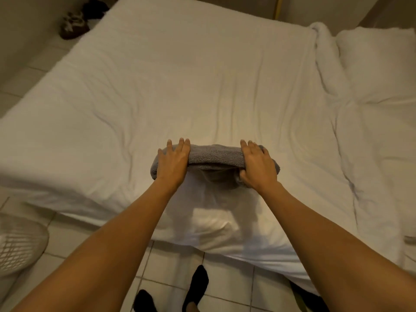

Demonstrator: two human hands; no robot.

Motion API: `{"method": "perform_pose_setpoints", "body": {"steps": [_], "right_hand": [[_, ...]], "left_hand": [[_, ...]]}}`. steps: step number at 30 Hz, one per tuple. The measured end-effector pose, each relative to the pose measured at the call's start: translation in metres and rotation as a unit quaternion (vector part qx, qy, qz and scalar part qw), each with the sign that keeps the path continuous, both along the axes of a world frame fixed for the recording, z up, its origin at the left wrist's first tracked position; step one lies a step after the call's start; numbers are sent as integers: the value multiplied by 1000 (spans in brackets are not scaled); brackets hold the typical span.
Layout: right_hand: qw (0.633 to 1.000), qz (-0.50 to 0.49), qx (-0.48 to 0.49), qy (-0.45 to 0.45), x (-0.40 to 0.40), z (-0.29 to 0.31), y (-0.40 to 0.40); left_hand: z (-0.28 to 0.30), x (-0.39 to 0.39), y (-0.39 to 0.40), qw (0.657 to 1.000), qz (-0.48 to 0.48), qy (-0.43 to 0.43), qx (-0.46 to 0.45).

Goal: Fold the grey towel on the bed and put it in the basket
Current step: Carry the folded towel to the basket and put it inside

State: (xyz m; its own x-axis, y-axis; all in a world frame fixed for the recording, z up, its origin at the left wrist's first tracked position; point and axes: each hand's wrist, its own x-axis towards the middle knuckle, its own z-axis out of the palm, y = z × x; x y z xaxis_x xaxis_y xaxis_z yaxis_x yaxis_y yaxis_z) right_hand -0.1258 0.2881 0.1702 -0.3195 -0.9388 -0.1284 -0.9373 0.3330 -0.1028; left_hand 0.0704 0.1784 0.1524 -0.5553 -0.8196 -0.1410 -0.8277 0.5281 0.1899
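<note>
The grey towel (213,157) lies folded into a thick narrow bundle on the white bed (202,86), near its front edge. My left hand (172,159) rests on the towel's left end with fingers spread flat over it. My right hand (257,164) covers the right end, its thumb tucked under the lower edge of the cloth. Both ends of the towel are hidden under my hands. A white lattice basket (20,244) stands on the floor at the lower left, partly cut off by the frame.
A white pillow (378,64) and bunched duvet lie at the bed's right side. Dark shoes (74,23) sit on the tiled floor at the far left. My feet in black socks (195,287) stand on the tiles (225,284) before the bed.
</note>
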Motion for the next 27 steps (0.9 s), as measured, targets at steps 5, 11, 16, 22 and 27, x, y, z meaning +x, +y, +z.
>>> {"method": "perform_pose_setpoints", "body": {"steps": [5,11,16,22,27], "right_hand": [[998,61,-6,10,63,9,-44],[990,135,-27,17,157,19,-90],[980,193,-39,3,240,32,-120],[965,260,-30,5,344,41,-144],[952,305,-20,-2,426,42,-157]], "left_hand": [[10,75,-21,998,53,-10,-21],[25,179,-36,991,125,-23,-34],[42,266,-40,980,188,-33,-50],[49,373,-34,963,263,-31,-50],[47,453,-25,948,313,-40,-38]]}}
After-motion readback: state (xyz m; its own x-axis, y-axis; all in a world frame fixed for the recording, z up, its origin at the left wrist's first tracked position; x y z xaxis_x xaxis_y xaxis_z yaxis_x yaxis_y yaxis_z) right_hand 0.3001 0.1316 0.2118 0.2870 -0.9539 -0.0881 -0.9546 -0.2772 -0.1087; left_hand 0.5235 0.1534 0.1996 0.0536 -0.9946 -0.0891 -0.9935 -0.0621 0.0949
